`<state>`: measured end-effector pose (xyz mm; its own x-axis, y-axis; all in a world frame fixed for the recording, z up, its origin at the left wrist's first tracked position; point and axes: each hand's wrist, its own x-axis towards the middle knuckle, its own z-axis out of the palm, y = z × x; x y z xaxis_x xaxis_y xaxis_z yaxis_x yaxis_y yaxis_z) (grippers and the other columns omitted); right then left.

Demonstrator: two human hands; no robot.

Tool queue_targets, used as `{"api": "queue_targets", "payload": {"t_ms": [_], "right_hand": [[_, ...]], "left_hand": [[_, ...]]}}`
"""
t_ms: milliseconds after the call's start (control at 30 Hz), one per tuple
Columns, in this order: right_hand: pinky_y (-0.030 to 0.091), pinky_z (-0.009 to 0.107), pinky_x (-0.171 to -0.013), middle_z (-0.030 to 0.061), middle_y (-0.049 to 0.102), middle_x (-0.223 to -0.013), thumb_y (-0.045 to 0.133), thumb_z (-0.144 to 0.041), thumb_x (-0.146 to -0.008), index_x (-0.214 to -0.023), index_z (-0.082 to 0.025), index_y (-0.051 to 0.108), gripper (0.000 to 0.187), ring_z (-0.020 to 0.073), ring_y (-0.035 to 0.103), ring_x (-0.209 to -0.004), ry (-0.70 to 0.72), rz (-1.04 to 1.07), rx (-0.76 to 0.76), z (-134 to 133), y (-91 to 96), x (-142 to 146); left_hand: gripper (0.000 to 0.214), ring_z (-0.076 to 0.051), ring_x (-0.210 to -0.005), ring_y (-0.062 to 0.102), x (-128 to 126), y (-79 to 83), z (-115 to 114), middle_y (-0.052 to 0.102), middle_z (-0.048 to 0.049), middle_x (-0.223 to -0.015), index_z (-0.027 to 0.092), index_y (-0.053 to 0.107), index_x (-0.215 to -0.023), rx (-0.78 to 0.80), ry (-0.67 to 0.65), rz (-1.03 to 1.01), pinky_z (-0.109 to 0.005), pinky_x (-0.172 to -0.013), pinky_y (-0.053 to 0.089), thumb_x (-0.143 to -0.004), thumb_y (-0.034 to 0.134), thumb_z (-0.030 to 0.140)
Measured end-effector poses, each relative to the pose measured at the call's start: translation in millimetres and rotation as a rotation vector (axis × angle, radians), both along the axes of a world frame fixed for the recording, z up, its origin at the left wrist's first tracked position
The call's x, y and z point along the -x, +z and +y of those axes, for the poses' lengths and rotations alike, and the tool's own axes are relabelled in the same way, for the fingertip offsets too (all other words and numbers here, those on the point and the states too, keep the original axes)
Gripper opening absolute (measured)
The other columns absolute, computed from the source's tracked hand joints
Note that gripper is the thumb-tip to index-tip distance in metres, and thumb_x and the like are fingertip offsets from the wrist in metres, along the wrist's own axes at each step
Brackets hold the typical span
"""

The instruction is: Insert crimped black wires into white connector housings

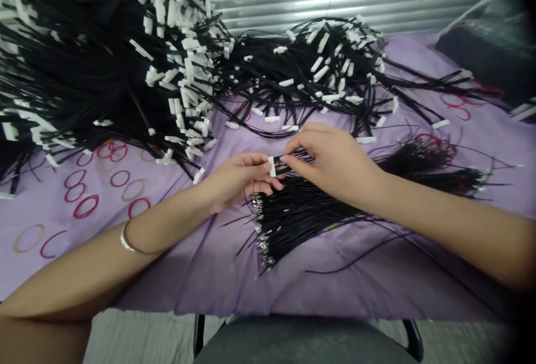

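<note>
Between the thumb and fingers of my left hand (256,174) is a small white connector housing (272,167), held upright. My right hand (322,154) pinches thin black wires (304,156) close to the housing's right side; how far they sit inside it is hidden by the fingertips. Just below both hands lies a fanned bundle of black wires (301,221) with shiny metal terminals (260,230) along its left end. The bundle runs right beneath my right forearm.
A big heap of black cables with white connectors (188,73) rises at the left. Another cable pile (301,68) lies behind my hands. Red and tan rubber bands (86,206) are scattered on the purple tablecloth (167,286). A dark plastic bag (486,57) stands back right; a chair (310,341) is at the front edge.
</note>
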<state>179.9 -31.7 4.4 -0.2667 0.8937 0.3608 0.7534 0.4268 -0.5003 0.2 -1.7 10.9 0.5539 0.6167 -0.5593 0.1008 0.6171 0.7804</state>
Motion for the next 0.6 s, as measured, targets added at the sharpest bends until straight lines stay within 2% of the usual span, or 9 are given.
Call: {"api": "queue_targets", "payload": {"t_ms": [167, 333, 600], "right_hand": [[0.031, 0.024, -0.055, -0.0006, 0.048, -0.066, 0.062, -0.016, -0.081, -0.081, -0.014, 0.066, 0.004, 0.0095, 0.042, -0.06, 0.042, 0.043, -0.051, -2.0, -9.4, -5.7], [0.029, 0.024, -0.054, -0.0015, 0.045, -0.066, 0.062, -0.015, -0.082, -0.082, -0.014, 0.065, 0.003, 0.0087, 0.037, -0.057, 0.045, 0.088, -0.079, -1.4, -12.5, -5.6], [0.031, 0.025, -0.055, -0.001, 0.044, -0.064, 0.06, -0.021, -0.085, -0.081, -0.014, 0.065, 0.01, 0.0098, 0.039, -0.058, 0.059, 0.027, -0.028, -4.4, -9.3, -6.8]], "left_hand": [[0.011, -0.012, -0.061, 0.068, 3.6, -2.5, 3.2, 0.069, -0.0113, -0.073, 0.005, 0.057, -0.09, 0.064, 0.002, -0.086, -0.017, -0.058, 0.055, -0.09, 0.046, 0.005], [0.013, -0.013, -0.065, 0.069, 4.7, -2.8, 3.3, 0.07, -0.011, -0.073, 0.006, 0.055, -0.089, 0.1, -0.034, -0.114, -0.018, -0.063, 0.056, -0.091, 0.042, 0.002], [0.013, -0.014, -0.067, 0.07, 6.9, -4.7, 5.2, 0.071, -0.0124, -0.075, 0.006, 0.055, -0.09, 0.095, -0.029, -0.132, -0.018, -0.065, 0.056, -0.09, 0.043, 0.001]]}}
